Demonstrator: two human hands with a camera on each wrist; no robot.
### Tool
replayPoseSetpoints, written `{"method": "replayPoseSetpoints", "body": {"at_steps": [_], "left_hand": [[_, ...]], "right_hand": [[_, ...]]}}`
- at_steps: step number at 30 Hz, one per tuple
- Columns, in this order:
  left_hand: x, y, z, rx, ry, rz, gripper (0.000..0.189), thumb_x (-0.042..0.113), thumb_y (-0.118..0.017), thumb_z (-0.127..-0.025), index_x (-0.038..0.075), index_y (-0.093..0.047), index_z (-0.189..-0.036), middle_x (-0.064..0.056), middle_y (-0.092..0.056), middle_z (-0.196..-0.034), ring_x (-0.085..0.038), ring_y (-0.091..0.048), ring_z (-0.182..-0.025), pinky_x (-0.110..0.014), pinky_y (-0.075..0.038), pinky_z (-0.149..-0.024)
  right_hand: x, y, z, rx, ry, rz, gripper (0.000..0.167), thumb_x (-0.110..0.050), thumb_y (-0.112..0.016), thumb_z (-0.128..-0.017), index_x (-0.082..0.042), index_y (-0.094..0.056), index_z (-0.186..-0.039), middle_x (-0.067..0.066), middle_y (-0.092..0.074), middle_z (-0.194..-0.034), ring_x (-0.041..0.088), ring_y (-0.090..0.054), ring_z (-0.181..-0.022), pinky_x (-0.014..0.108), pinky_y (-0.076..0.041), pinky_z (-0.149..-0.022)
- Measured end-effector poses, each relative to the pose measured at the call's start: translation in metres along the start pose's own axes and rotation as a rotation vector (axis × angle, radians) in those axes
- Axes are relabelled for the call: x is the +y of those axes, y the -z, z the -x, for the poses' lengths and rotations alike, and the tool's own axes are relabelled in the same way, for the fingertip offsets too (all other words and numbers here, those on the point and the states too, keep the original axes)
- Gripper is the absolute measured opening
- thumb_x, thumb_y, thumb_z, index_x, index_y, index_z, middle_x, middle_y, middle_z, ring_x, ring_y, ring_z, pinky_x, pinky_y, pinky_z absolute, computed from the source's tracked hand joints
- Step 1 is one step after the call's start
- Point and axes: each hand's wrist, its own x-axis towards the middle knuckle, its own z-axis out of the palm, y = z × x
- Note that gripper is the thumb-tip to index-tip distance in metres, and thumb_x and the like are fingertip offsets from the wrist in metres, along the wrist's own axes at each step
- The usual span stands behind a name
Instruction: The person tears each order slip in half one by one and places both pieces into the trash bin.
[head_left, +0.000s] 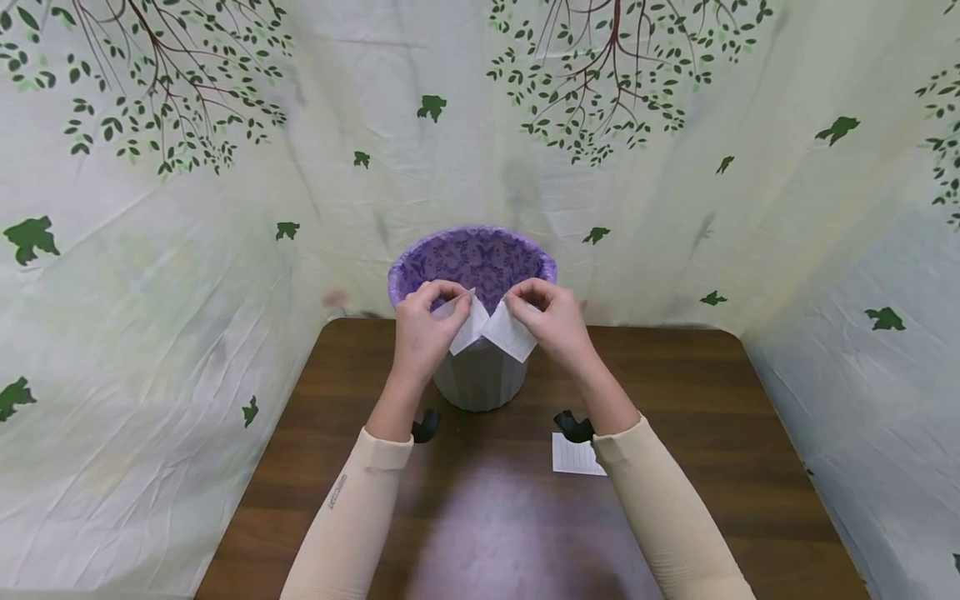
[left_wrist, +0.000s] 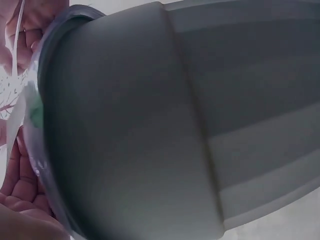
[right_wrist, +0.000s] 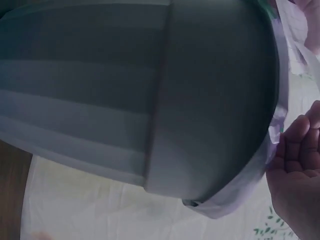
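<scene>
Over the near rim of a grey waste bin [head_left: 480, 382], my left hand [head_left: 422, 332] pinches one side of a white sheet of paper [head_left: 512, 335] between thumb and fingers. The other side is pinched by my right hand [head_left: 558, 327]. A V-shaped gap opens from the paper's top between the hands, and its two parts meet lower down. I cannot tell if they are still joined there. Inside the bin and folded over its rim is a purple patterned liner [head_left: 480, 250]. In the right wrist view the right hand [right_wrist: 300, 167] curls beside the rim.
A lined white paper [head_left: 573, 456] lies on the brown wooden table [head_left: 675, 500], partly under the right forearm. Pale curtains [head_left: 360, 225] printed with branches and leaves stand behind and at both sides. Dark wrist camera mounts [head_left: 573, 427] stick out at the wrists.
</scene>
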Motion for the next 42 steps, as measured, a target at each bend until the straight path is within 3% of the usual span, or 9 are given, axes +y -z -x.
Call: {"method": "replayPoseSetpoints", "body": {"at_steps": [12, 18, 27, 34, 42], "left_hand": [[-0.006, 0.000, -0.025, 0.053, -0.029, -0.028, 0.007, 0.007, -0.077, -0.092, 0.000, -0.077, -0.094, -0.016, -0.078, -0.091, -0.030, -0.072, -0.091, -0.037, -0.053, -0.085], [-0.007, 0.001, -0.031, 0.083, -0.057, -0.046, 0.009, 0.009, -0.078, -0.093, 0.001, -0.078, -0.095, -0.016, -0.078, -0.092, -0.032, -0.072, -0.093, -0.044, -0.050, -0.095], [-0.011, 0.000, -0.029, 0.069, -0.067, -0.093, 0.011, 0.013, -0.079, -0.095, 0.002, -0.080, -0.098, -0.015, -0.079, -0.094, -0.033, -0.071, -0.094, -0.051, -0.046, -0.098], [-0.015, -0.003, -0.027, 0.048, -0.003, -0.153, 0.014, 0.016, -0.079, -0.096, 0.004, -0.080, -0.102, -0.013, -0.080, -0.098, -0.033, -0.070, -0.097, -0.052, -0.041, -0.098], [-0.017, -0.001, -0.024, 0.040, 0.009, -0.190, 0.020, 0.019, -0.080, -0.095, 0.004, -0.080, -0.109, -0.013, -0.081, -0.106, -0.033, -0.070, -0.104, -0.054, -0.041, -0.103]], "right_hand": [[-0.002, -0.010, -0.029, 0.053, -0.070, -0.016, 0.018, -0.021, -0.072, -0.098, -0.004, -0.077, -0.101, 0.005, -0.071, -0.096, 0.015, -0.060, -0.084, 0.022, -0.049, -0.070], [-0.004, -0.015, -0.038, 0.120, -0.065, 0.005, 0.017, -0.019, -0.072, -0.097, -0.002, -0.077, -0.099, 0.008, -0.072, -0.097, 0.014, -0.060, -0.085, 0.021, -0.049, -0.069], [-0.004, -0.021, -0.043, 0.181, -0.043, 0.100, 0.017, -0.019, -0.072, -0.097, -0.002, -0.077, -0.097, 0.013, -0.075, -0.098, 0.016, -0.061, -0.084, 0.020, -0.047, -0.068], [-0.001, -0.025, -0.044, 0.200, -0.034, 0.221, 0.018, -0.019, -0.072, -0.097, -0.003, -0.078, -0.099, 0.014, -0.077, -0.098, 0.020, -0.063, -0.085, 0.021, -0.047, -0.070], [0.002, -0.028, -0.042, 0.187, -0.016, 0.309, 0.018, -0.017, -0.071, -0.097, -0.003, -0.079, -0.106, 0.015, -0.080, -0.102, 0.027, -0.071, -0.094, 0.033, -0.054, -0.081]]}}
